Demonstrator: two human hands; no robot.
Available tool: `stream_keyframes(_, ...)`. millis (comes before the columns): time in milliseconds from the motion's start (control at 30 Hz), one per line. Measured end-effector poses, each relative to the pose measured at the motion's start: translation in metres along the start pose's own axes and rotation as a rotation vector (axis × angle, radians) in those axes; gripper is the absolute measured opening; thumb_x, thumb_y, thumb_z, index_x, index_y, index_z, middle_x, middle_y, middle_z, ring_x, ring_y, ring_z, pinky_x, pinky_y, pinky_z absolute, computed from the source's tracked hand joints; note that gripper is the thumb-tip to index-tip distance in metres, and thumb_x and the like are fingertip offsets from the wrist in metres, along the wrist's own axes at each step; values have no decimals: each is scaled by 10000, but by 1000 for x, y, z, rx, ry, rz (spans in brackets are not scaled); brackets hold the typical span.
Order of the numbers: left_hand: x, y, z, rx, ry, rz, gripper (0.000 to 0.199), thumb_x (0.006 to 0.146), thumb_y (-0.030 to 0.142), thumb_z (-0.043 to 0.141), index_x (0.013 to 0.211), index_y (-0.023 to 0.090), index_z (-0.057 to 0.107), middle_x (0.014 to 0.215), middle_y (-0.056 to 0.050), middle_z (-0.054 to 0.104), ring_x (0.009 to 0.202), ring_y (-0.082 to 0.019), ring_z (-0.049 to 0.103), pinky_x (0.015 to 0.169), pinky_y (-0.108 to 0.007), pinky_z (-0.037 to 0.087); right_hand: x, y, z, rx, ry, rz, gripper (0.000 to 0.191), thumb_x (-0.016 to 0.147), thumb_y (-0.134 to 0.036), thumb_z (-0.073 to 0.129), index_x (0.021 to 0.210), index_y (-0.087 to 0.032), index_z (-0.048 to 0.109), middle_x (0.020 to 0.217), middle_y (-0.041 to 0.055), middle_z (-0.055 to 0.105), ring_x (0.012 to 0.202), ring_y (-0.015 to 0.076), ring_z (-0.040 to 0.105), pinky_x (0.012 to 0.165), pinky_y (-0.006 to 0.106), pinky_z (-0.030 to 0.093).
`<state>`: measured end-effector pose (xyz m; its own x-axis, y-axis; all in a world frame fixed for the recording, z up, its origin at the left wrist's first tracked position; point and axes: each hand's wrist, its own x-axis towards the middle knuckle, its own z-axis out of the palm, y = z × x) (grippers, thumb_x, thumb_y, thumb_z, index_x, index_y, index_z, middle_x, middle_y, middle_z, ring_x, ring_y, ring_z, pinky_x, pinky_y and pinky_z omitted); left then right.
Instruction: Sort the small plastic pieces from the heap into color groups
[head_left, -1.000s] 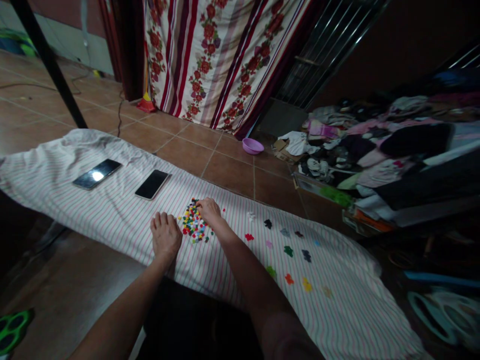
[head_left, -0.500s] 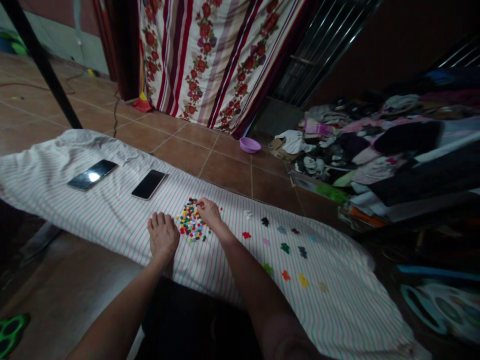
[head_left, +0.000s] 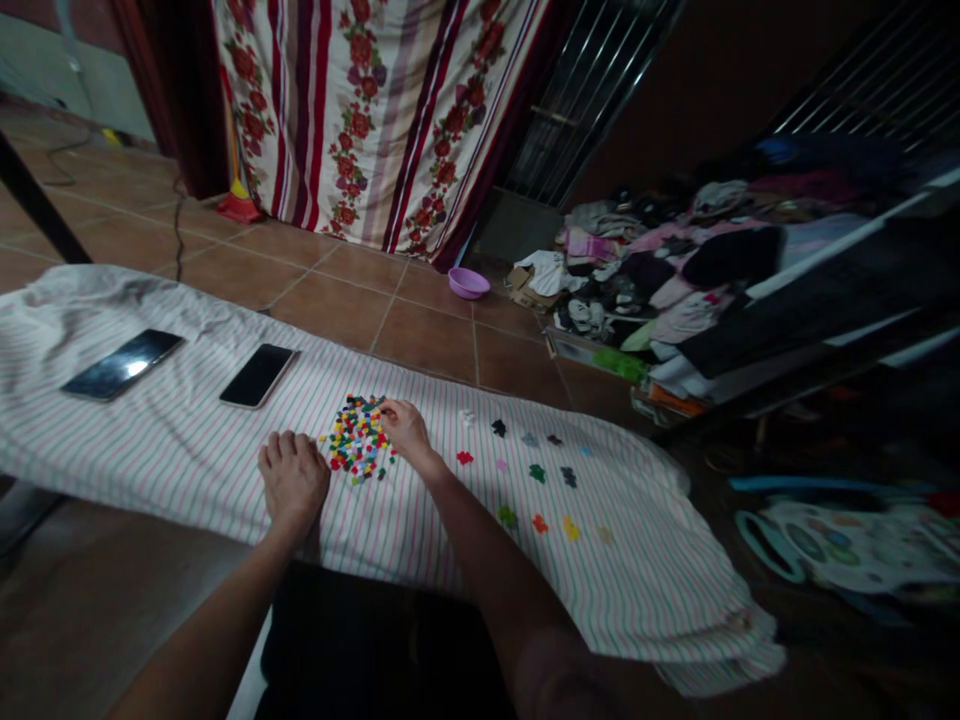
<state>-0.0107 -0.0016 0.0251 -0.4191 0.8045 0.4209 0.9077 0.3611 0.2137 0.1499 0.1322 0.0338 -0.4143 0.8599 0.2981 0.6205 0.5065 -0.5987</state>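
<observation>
Shifted slightly right of its earlier spot over the pile of coloured pieces, the right hand reaches from the near side to the pile's far right edge, fingers pinched narrow; whether they hold one I can't tell. Just left of the pile, the left hand rests palm-down on striped cloth, fingers slightly spread.

We can read no text, label, brand, number or sign here: we make out none on the glare-lit phone or the darker phone, both at nine o'clock, or on the cardboard box at one o'clock.
</observation>
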Motion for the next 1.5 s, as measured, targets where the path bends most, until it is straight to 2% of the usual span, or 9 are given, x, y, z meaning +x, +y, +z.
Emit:
stream_keyframes(233,1,1,-2,25,-3,3,303,877,262,335,931,101,585,1070,-186,598,1186,-345,465,997,-492,349,-18,37,-38,-17,177,176,151,769,-184,562,873,-211,667,827,16,665,767,154,603,764,272,472)
stream_keyframes(467,2,3,-8,8,-31,-13,303,878,266,325,923,108,581,1061,-182,595,1157,-342,481,972,-487,365,-42,83,-87,-88,325,352,204,753,-262,519,866,-208,680,793,16,672,716,157,599,700,267,470)
stream_keyframes(633,2,4,-9,32,-28,-7,313,887,267,315,925,100,576,1059,-181,592,1163,-347,475,980,-485,363,-52,115,-118,-208,390,518,216,741,-240,530,890,-192,680,788,31,685,731,165,613,711,260,457)
stream_keyframes(800,1,4,-6,21,-21,-9,306,885,266,316,929,104,572,1057,-181,590,1163,-346,474,981,-488,361,-56,139,-142,-295,362,633,219,778,-194,525,927,-186,684,864,58,710,813,172,641,764,258,457)
stream_keyframes(1000,1,3,-5,-8,-18,-13,299,884,271,323,938,113,572,1076,-186,583,1183,-344,461,985,-496,352,-57,150,-150,-369,289,703,261,801,-160,503,970,-180,701,958,75,729,866,178,656,783,257,465)
stream_keyframes(1200,2,4,-6,-5,-20,-16,301,881,265,324,931,112,578,1066,-187,590,1174,-346,464,971,-498,360,-55,155,-148,-388,257,744,313,791,-149,474,949,-204,739,939,52,744,872,171,667,786,240,471)
stream_keyframes(1500,2,4,-6,-39,-36,-29,285,850,260,355,955,120,580,1098,-198,592,1194,-355,454,965,-516,356,-54,161,-144,-235,289,678,264,703,-193,545,861,-222,754,847,39,750,830,194,681,754,272,494)
